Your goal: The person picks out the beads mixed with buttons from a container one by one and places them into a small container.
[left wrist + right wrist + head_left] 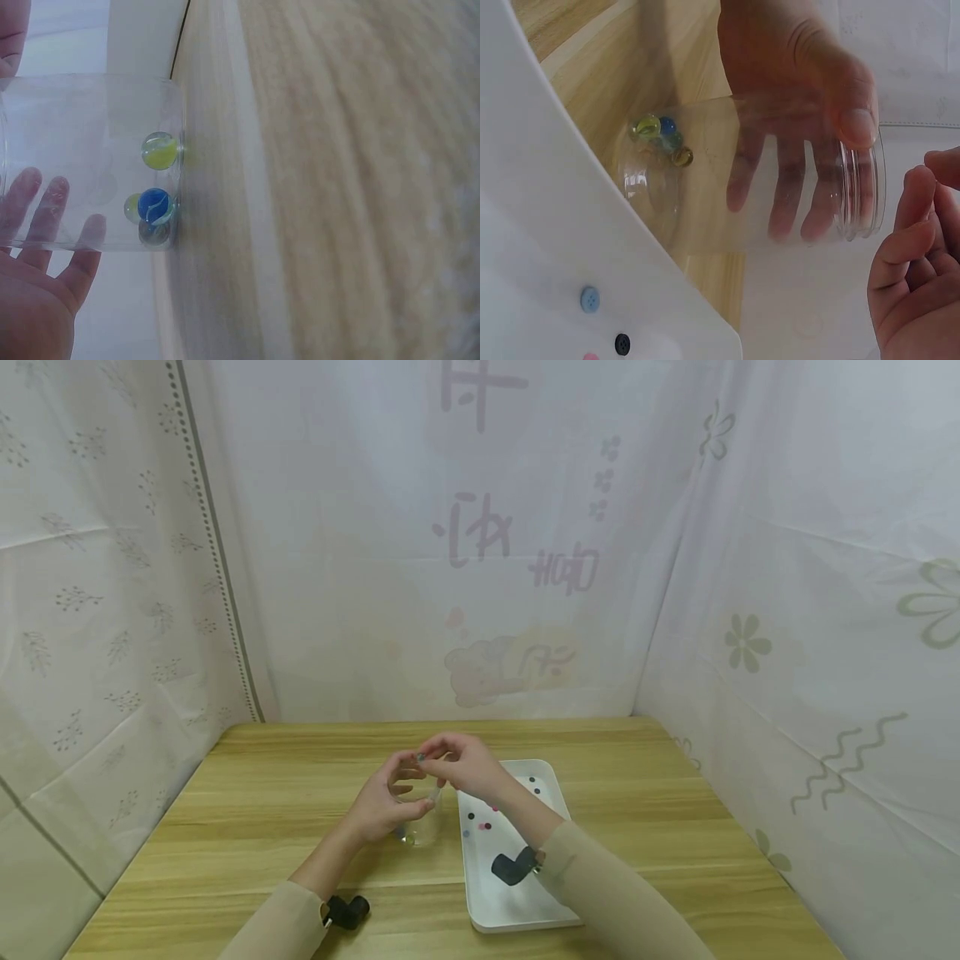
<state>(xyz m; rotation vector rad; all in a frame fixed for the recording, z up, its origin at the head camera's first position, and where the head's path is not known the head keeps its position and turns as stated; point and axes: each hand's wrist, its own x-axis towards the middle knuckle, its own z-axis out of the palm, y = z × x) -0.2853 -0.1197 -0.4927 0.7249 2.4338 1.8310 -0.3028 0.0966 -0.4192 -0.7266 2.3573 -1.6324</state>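
Observation:
A clear plastic jar [709, 221] stands upright on the wooden table. My left hand [378, 806] grips it near the top, thumb at the threaded rim and fingers spread round the far wall. Several glass marbles lie on its bottom, among them a yellow one [159, 151] and a blue one [154, 205]. Above the mouth, my right hand [471, 768] pinches a small blue-green marble [421, 757] between thumb and fingertips. In the right wrist view those fingers hide it.
A white tray [525, 914] lies right of the jar, partly under my right forearm. Scattered in it are several small buttons, including a light blue one [590, 300] and a black one [622, 344]. Printed curtains [337, 610] enclose the table at the back and sides.

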